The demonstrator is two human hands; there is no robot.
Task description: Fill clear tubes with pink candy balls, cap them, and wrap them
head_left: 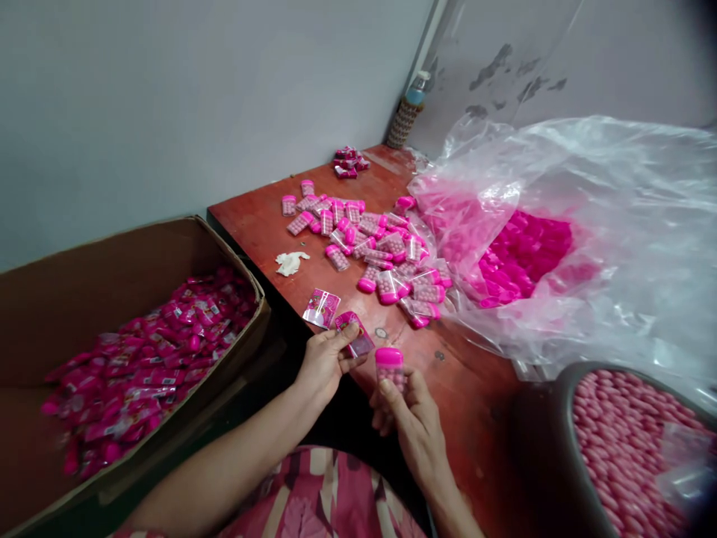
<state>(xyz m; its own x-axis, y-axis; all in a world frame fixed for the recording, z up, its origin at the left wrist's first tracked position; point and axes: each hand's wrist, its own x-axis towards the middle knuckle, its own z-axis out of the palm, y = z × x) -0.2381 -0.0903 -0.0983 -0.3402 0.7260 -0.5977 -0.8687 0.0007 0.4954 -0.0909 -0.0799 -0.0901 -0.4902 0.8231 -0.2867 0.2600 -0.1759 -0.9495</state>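
My left hand (330, 359) pinches a printed pink label sleeve (354, 334) over the table's near edge. In my right hand (411, 403) is a clear candy container (389, 365) with a bright pink cap, cap upward, pink candies showing inside. Container and sleeve are close together but apart. A second flat label sleeve (322, 308) lies at the table edge, just beyond my left fingers. Farther back, a loose pile of capped candy containers (386, 243) spreads over the red table (255, 217), mostly on their sides.
A cardboard box (255, 288) of sleeved containers stands at left. A clear plastic bag (627, 194) of pink caps (526, 254) lies at right, above a tub (563, 418) of pink candies. A crumpled white scrap (291, 262), a sleeve stack (348, 161) and a bottle (417, 88) are farther back.
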